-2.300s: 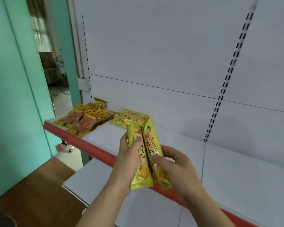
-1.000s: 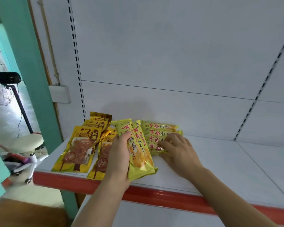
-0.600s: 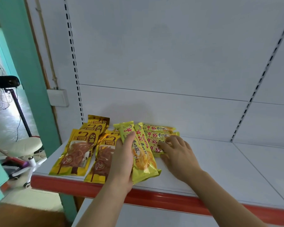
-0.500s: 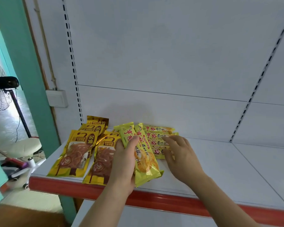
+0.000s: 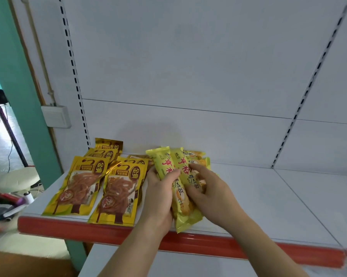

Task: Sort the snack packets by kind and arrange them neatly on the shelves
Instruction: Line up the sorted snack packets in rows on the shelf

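Sorting looked partly done — brown packets (image 5: 92,178) lay grouped at the shelf's (image 5: 268,196) left end. My left hand (image 5: 158,196) gripped two yellow packets (image 5: 178,188) above their pile; my right hand (image 5: 210,190) curled round them — not yet laid down.

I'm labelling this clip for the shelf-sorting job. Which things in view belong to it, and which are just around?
Job: yellow-green packets, gold packets, shelf, left hand, right hand.
Around: wall switch, white stool, fan stand.
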Available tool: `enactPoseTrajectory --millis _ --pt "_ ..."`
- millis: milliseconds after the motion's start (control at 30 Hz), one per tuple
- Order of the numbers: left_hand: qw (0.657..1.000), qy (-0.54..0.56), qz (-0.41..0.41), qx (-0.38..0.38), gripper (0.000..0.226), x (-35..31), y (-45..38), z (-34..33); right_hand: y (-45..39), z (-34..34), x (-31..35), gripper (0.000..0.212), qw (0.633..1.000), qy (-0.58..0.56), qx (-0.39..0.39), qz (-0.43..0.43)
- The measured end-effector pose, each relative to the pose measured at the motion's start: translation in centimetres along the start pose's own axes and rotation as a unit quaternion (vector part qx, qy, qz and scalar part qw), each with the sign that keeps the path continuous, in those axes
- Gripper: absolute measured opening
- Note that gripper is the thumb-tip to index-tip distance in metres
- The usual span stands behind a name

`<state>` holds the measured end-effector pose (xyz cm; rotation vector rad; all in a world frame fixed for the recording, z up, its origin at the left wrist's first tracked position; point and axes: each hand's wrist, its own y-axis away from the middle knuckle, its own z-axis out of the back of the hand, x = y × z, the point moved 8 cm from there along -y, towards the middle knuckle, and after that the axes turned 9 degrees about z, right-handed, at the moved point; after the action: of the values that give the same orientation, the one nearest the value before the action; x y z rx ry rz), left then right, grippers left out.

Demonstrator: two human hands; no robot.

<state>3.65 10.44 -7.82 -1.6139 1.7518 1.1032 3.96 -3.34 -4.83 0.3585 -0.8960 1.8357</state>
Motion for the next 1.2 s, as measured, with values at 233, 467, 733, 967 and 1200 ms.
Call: enactPoseTrajectory --millis 233,467,733,967,1200 --pt "0.995 -0.014 -0.007 -0.095 0.032 -0.6 -0.3 3.2 -0.6 2.5 -0.1 0.039 0.987 0.116 0.019 0.111" --pt "0.987 -0.04 -0.049 -0.147 0.044 -3.0 0.1 5.4 -0.2 -0.8 -0.2 0.039 0.932 0.265 0.074 0.236" --pt "0.983 -0.057 -0.063 -0.159 0.029 -2.6 1.1 5.5 0.3 -1.8 -0.6 0.038 0.919 0.312 0.037 0.239" --pt "0.977 -0.077 -0.076 -0.182 0.02 -2.4 1.9 4.7 0.3 -2.1 -0.7 0.044 0.928 0.302 0.018 0.218" --pt "0.988 -0.032 -0.041 -0.148 0.028 -0.1 0.9 4.1 1.9 2.3 0.8 0.045 0.988 0.053 -0.058 0.131"
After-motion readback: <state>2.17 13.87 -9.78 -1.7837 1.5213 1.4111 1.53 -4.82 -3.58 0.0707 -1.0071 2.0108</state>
